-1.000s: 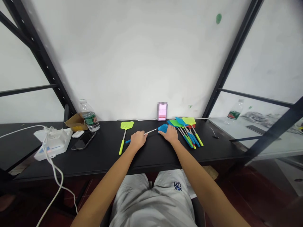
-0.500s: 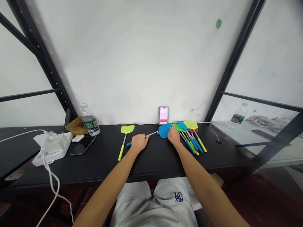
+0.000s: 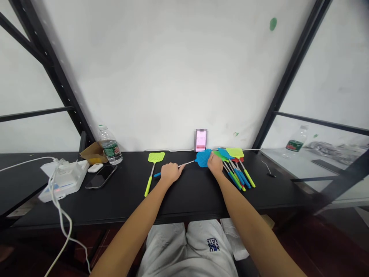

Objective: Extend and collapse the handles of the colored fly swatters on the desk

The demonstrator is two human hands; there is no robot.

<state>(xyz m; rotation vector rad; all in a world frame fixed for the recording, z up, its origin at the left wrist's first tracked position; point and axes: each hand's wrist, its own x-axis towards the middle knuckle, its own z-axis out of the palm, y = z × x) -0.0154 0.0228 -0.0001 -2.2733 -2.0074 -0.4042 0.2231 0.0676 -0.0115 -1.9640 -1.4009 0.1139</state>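
Both hands are on one blue fly swatter [image 3: 203, 158], which lies crosswise just over the black desk. My left hand [image 3: 170, 172] is closed round its handle, with the blue handle end sticking out on the left and the thin metal rod on the right. At the other end, my right hand [image 3: 215, 163] grips the right edge of the blue head; its fingertips are partly hidden. Left of my left hand lies a yellow-green fly swatter [image 3: 156, 157]. Beside my right hand, a fanned pile of fly swatters [image 3: 234, 152] in yellow-green, blue, green and red overlaps.
A phone [image 3: 201, 139] with a lit, blurred screen leans on the wall behind the blue head. On the left of the black desk [image 3: 127, 200] are a water bottle [image 3: 111, 148], an open cardboard box [image 3: 94, 153], a dark phone [image 3: 101, 177], a white case [image 3: 95, 167] and a power strip [image 3: 67, 179] with cables.
The metal rod between my hands shows longer, and my right hand with the blue head sits slightly farther right. The view has shifted a little. Both hands keep their hold.
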